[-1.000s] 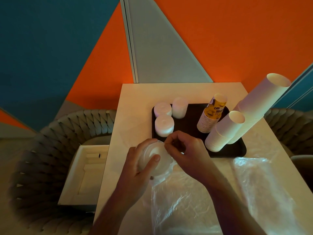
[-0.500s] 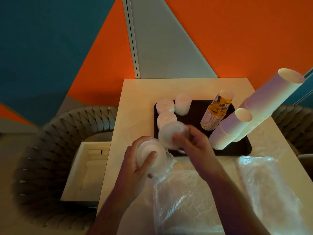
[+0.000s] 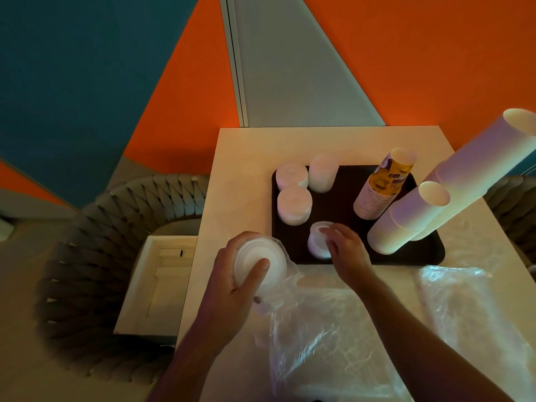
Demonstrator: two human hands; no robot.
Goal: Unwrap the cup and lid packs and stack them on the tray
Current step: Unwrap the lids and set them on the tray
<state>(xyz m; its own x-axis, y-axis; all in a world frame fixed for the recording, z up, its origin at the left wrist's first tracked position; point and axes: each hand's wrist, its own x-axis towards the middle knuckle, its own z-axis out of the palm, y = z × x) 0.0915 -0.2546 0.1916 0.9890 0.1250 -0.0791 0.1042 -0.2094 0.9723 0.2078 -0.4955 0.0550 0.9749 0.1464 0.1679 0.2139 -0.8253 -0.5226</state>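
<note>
**Lids going onto the tray**

Nearest us, loose plastic wrap [image 3: 324, 338] lies crumpled on the bench [image 3: 240, 181], with a second sheet [image 3: 475, 311] to its right. Our left hand [image 3: 232, 288] grips a stack of lids [image 3: 259, 264] still partly in wrap, fingers curled round it, thumb across the top. Our right hand [image 3: 346, 250] rests on a short lid stack [image 3: 319, 240] standing at the tray's near edge, its fingers loosely curved over it. Farther along the dark tray [image 3: 342, 204] stand three more lid stacks [image 3: 294, 206], a printed cup stack [image 3: 383, 187] and two tall white cup stacks [image 3: 412, 219], all leaning right. A white box [image 3: 162, 282] sits on the woven chair [image 3: 95, 242] to the left.
</note>
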